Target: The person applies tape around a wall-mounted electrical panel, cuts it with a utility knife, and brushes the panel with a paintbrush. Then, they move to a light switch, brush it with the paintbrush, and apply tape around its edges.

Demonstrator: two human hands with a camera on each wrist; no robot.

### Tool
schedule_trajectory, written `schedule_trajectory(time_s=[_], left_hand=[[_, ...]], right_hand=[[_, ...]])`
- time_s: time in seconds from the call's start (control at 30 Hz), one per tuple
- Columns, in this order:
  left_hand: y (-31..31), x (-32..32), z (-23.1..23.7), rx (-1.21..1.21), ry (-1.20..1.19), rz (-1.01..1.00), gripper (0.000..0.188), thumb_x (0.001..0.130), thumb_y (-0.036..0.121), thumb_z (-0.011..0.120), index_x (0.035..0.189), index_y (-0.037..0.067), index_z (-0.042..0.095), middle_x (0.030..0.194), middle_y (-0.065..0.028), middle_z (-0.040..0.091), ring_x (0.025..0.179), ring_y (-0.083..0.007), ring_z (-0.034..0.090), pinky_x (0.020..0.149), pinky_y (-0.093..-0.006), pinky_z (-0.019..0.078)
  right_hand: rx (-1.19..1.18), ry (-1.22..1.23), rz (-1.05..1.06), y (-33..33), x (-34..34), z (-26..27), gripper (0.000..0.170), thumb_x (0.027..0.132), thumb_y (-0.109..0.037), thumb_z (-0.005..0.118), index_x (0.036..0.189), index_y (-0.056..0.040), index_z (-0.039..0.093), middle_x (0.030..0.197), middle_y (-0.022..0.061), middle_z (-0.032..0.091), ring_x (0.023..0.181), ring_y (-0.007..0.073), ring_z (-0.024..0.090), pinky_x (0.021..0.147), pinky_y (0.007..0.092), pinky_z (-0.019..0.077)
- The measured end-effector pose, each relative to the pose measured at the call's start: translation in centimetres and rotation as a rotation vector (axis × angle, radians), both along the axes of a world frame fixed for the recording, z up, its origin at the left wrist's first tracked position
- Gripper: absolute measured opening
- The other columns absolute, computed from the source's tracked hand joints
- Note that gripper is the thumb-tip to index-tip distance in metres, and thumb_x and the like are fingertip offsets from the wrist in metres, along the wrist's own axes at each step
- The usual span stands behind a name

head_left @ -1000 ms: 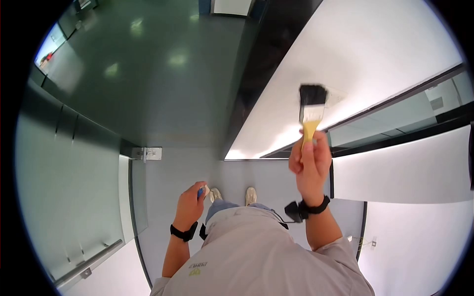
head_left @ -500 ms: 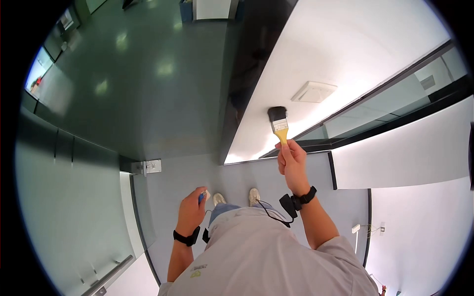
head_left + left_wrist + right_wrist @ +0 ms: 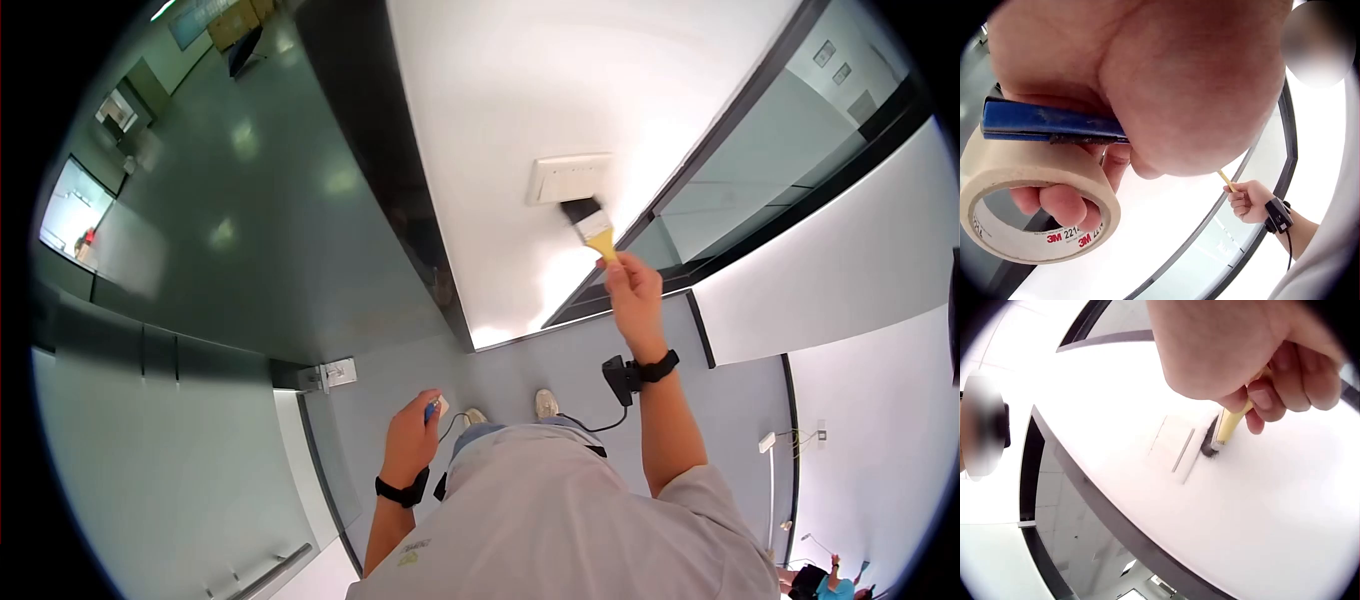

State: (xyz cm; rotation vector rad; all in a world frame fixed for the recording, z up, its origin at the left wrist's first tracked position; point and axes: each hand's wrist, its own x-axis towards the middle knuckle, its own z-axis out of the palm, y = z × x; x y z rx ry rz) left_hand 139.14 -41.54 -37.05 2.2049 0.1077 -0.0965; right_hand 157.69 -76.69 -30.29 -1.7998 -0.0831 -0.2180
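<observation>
My right hand (image 3: 637,295) grips the yellow handle of a flat paintbrush (image 3: 599,236) with black bristles. In the head view the bristles lie at the lower right edge of a white switch plate (image 3: 572,178) on the white wall. The right wrist view shows the brush (image 3: 1229,425) tilted, its bristle tips along the plate's edge. Low in front of the body, my left hand (image 3: 408,442) holds a roll of masking tape (image 3: 1022,159), fingers through its core. A slim blue bar-shaped tool (image 3: 1041,120) is pinned between that hand and the roll; its far end is hidden.
The white wall (image 3: 490,90) ends at a dark vertical edge (image 3: 375,110) on the left and a black-framed window (image 3: 740,190) on the right. A glass door (image 3: 150,450) stands at the left. Another person (image 3: 835,585) shows at the lower right.
The head view has turned, so the wall now appears further left. The brush has come from away on the wall to the switch plate's lower edge. The left hand keeps its hold.
</observation>
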Motion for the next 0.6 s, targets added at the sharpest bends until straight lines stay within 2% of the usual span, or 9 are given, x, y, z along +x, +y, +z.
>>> schedule_trajectory(time_s=[0.1,0.17,0.23,0.27,0.3,0.37,0.4,0.5,0.6], left_hand=[[-1.0,-0.3,0.2,0.028,0.021,-0.011,0.025,0.108,0.012,0.062,0.130,0.006,0.070,0.115,-0.0221,0.077,0.104,-0.0468,0.072,0.089,-0.0472,0.0582],[-2.3,-0.4,0.5,0.053,0.034,-0.022,0.025,0.108,0.013,0.062,0.131,0.006,0.070,0.115,-0.0222,0.077,0.104,-0.0467,0.072,0.089,-0.0471,0.0582],[-3.2,-0.2,1.0,0.074,0.050,-0.036,0.025,0.108,0.013,0.061,0.131,0.006,0.070,0.115,-0.0225,0.077,0.104,-0.0467,0.072,0.089,-0.0469,0.0582],[-3.5,-0.1,1.1,0.086,0.045,-0.044,0.025,0.108,0.013,0.061,0.131,0.006,0.070,0.115,-0.0225,0.077,0.104,-0.0467,0.072,0.089,-0.0469,0.0582],[-3.9,0.0,1.3,0.087,0.043,-0.047,0.025,0.109,0.013,0.061,0.131,0.006,0.070,0.115,-0.0228,0.077,0.104,-0.0468,0.072,0.089,-0.0470,0.0582],[-4.8,0.2,2.0,0.100,0.041,-0.048,0.025,0.109,0.013,0.061,0.130,0.005,0.070,0.115,-0.0230,0.077,0.104,-0.0469,0.072,0.089,-0.0470,0.0581],[-5.2,0.3,2.5,0.099,0.051,-0.041,0.025,0.109,0.013,0.060,0.130,0.005,0.070,0.115,-0.0231,0.077,0.103,-0.0471,0.073,0.089,-0.0471,0.0581],[-6.1,0.2,3.2,0.125,0.072,-0.024,0.025,0.110,0.013,0.060,0.131,0.005,0.070,0.115,-0.0232,0.077,0.103,-0.0474,0.073,0.088,-0.0470,0.0581],[-7.1,-0.2,3.4,0.148,0.087,-0.006,0.025,0.111,0.014,0.059,0.131,0.005,0.070,0.114,-0.0235,0.078,0.101,-0.0475,0.073,0.087,-0.0467,0.0582]], right_hand=[[0.207,0.028,-0.096,-2.3,-1.0,-0.3,0.024,0.112,-0.016,0.060,0.113,0.0023,0.076,0.074,-0.0063,0.053,0.067,0.0035,0.043,0.059,0.0256,0.0350],[0.204,0.062,-0.058,-3.8,-1.9,0.0,0.023,0.111,-0.015,0.061,0.115,0.0025,0.074,0.074,-0.0043,0.055,0.068,0.0052,0.045,0.060,0.0267,0.0374],[-0.016,-0.055,-0.025,-3.2,-2.5,0.5,0.021,0.110,-0.015,0.062,0.115,0.0026,0.073,0.074,-0.0019,0.056,0.067,0.0071,0.047,0.062,0.0277,0.0404],[-0.095,-0.048,-0.029,-3.1,-2.6,0.8,0.021,0.110,-0.015,0.062,0.118,0.0022,0.071,0.075,0.0051,0.060,0.065,0.0125,0.052,0.062,0.0307,0.0443],[-0.084,-0.054,-0.038,-2.7,-2.6,1.3,0.021,0.110,-0.015,0.062,0.118,0.0022,0.071,0.075,0.0051,0.060,0.065,0.0125,0.052,0.062,0.0307,0.0443],[-0.138,-0.118,-0.100,-2.2,-2.3,2.2,0.020,0.110,-0.013,0.061,0.120,0.0014,0.070,0.078,0.0137,0.064,0.064,0.0188,0.056,0.063,0.0338,0.0475],[-0.136,-0.194,-0.092,-2.1,-2.0,2.6,0.021,0.110,-0.010,0.061,0.125,0.0005,0.068,0.084,0.0195,0.068,0.066,0.0263,0.061,0.064,0.0367,0.0504],[-0.135,-0.394,-0.155,-1.0,-0.8,4.4,0.022,0.109,-0.007,0.062,0.129,-0.0002,0.067,0.088,0.0191,0.069,0.066,0.0286,0.061,0.065,0.0370,0.0517],[-0.177,-0.478,-0.138,-0.6,1.0,4.8,0.024,0.108,-0.006,0.064,0.131,0.0002,0.064,0.094,0.0186,0.069,0.069,0.0361,0.064,0.066,0.0406,0.0532]])
